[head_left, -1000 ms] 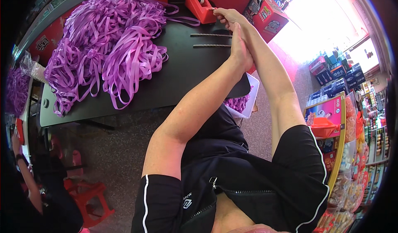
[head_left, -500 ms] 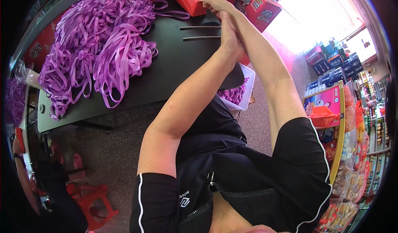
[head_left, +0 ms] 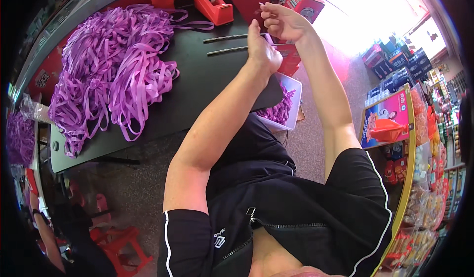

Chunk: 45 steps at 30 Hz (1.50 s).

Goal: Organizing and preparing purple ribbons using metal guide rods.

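Note:
My left hand (head_left: pixel 263 52) is over the right end of the black table, thumb raised and fingers curled. A bit of purple ribbon (head_left: pixel 269 39) shows against its palm, beside two thin twisted metal rods (head_left: pixel 228 50) that run behind the hand. Higher and to the right, my right hand (head_left: pixel 285 23) is raised with fingers bent in; whatever is between its fingertips is too small to make out. Left of it on the table stands a red tape dispenser (head_left: pixel 214 8). A large heap of purple ribbon loops (head_left: pixel 116 65) covers the table's left part.
Below the right end of the black table (head_left: pixel 207 92), a white bin (head_left: pixel 294 102) holds more purple ribbon. Boxes (head_left: pixel 392 65) and a display of packaged goods stand to the right. At lower left are a red stool (head_left: pixel 121 242) and another person's arm (head_left: pixel 47 232).
My right hand has come away from the tape dispenser, moving right and slightly down. My left hand has shifted a little left, and the hands are now apart. The view has tilted slightly.

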Tool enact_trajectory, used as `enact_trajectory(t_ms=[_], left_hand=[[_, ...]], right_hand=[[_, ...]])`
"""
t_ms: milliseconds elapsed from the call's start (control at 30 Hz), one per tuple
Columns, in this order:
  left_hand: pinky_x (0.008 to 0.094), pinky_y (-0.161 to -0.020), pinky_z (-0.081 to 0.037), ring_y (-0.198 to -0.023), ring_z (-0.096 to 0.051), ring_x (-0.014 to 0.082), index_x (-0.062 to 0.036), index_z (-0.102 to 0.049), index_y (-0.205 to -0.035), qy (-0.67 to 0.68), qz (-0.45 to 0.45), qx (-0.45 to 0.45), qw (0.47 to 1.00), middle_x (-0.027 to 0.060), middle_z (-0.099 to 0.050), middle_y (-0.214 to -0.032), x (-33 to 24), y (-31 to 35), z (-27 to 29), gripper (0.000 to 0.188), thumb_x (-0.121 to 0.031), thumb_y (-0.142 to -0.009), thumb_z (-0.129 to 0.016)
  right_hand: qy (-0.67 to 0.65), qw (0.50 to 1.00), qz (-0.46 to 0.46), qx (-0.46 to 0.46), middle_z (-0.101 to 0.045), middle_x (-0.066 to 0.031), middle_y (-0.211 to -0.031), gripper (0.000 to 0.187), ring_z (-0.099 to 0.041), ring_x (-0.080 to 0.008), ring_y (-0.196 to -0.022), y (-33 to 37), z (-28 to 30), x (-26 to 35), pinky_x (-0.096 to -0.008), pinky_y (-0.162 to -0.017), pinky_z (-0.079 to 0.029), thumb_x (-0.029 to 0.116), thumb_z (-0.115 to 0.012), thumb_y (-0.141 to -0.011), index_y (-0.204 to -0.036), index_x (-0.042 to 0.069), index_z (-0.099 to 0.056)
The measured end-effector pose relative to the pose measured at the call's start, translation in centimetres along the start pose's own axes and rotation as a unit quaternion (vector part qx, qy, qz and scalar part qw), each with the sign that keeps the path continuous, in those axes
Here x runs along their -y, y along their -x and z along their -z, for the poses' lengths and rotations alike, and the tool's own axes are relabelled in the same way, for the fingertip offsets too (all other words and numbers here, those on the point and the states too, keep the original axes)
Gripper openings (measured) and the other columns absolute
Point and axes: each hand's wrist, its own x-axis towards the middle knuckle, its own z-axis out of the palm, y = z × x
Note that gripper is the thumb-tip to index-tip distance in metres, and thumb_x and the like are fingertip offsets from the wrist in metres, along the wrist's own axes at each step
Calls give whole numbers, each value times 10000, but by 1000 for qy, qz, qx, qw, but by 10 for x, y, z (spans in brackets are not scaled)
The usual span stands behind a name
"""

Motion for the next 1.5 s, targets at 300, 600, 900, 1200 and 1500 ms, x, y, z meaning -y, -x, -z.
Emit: enact_trajectory(t_ms=[300,600,900,1200,1500], left_hand=[[343,-852,-365,-957,-479,156,-153,-585,-979,17,58,47,997,-7,-560,-945,-11,15,-11,188,-244,-815,-580],[260,-522,-481,-669,-530,154,-53,-521,-987,9,39,83,996,48,-543,-837,-2,-6,14,57,-97,-951,-519],[388,-704,-489,-811,-563,223,-95,-575,-993,-2,9,-12,1000,70,-593,-944,8,-13,12,116,-192,-957,-523],[486,-1041,-211,-1086,-408,235,-173,-597,-1044,-133,11,-34,990,38,-524,-1115,16,-17,18,161,-253,-905,-590],[492,-1118,88,-1399,-112,315,-150,-566,-1172,-85,41,-8,996,237,-229,-1472,5,-14,21,323,-269,-876,-618]], right_hand=[[-175,983,28,-36,-542,-36,-790,166,-460,-58,-592,52,20,-35,-143,-447,-378,162,-642,-894,-953,11,-604],[-177,975,79,-109,-602,-43,-770,149,-518,-66,-600,53,6,-59,-152,-436,-374,147,-659,-882,-968,25,-662],[-59,960,232,-146,-597,24,-784,285,-461,-26,-545,58,15,-82,-164,-459,-366,139,-646,-889,-1163,65,-619],[645,628,311,-305,-661,-103,-828,241,-641,-205,-741,80,41,-80,-313,-682,-493,225,-669,-846,-1008,51,-707],[444,836,287,-149,-652,-59,-1093,323,-566,-127,-1058,70,20,-18,-284,-990,-376,293,-596,-922,-1097,32,-671]])
